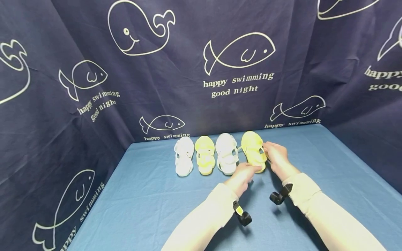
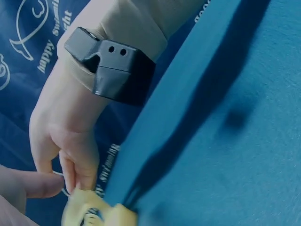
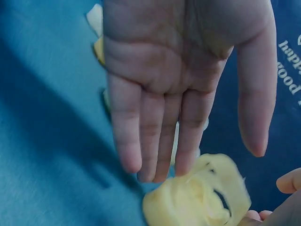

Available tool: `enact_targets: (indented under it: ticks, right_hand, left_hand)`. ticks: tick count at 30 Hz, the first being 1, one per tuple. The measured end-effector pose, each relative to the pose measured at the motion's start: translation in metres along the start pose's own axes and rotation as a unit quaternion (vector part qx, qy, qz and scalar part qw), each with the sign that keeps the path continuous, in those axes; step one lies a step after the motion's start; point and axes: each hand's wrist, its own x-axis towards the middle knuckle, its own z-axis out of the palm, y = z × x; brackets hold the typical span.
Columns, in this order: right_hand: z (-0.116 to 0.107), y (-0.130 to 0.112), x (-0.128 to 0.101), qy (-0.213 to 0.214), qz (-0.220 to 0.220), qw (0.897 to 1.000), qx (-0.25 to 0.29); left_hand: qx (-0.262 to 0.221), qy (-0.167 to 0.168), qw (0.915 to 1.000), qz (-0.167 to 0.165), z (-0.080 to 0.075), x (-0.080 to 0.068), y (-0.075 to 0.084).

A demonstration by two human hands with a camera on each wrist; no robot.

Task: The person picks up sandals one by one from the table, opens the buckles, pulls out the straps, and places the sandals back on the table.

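Note:
Sandals stand in a row on the blue cloth, white and yellow by turns. At the right end, a yellow sandal (image 1: pixel 252 146) is turned slightly out of line, toe toward the wall. My left hand (image 1: pixel 241 177) reaches its heel; the right wrist view shows straight fingers (image 3: pixel 155 136) at the sandal's edge, with the thumb well apart. On the other side, my right hand (image 1: pixel 277 158) touches the yellow sandal's edge. Its extended fingers (image 2: pixel 84 165) meet the sandal in the left wrist view, and its thumb stands off from them.
To the left are a white sandal (image 1: pixel 226 153), a smaller-looking yellow sandal (image 1: pixel 205 155) and another white sandal (image 1: pixel 184 157). A dark blue fish-print curtain (image 1: pixel 188 101) rises behind and beside the table (image 1: pixel 135 209). Each wrist carries a black camera (image 1: pixel 244 218).

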Motion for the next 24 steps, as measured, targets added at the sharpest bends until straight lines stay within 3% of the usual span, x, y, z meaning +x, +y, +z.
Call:
enact_targets:
  ticks: [3,10,18,24]
  right_hand:
    - [0.005,-0.007,-0.005,-0.001,-0.006,1.0,0.023]
    - [0.019,-0.017,-0.014,-0.026,-0.013,0.999,0.029]
    - [0.032,-0.017,-0.021,-0.045,-0.022,0.997,0.061]
    - [0.042,-0.013,-0.02,-0.07,-0.032,0.995,0.071]
  left_hand:
    - [0.02,-0.018,0.9996,0.001,-0.01,-0.006,0.007]
    - [0.053,0.018,0.9945,0.088,-0.032,-0.009,0.02]
    - [-0.041,0.093,0.9838,0.147,-0.058,0.003,0.023]
    - [-0.1,0.114,0.9767,0.151,-0.073,0.017,0.016]
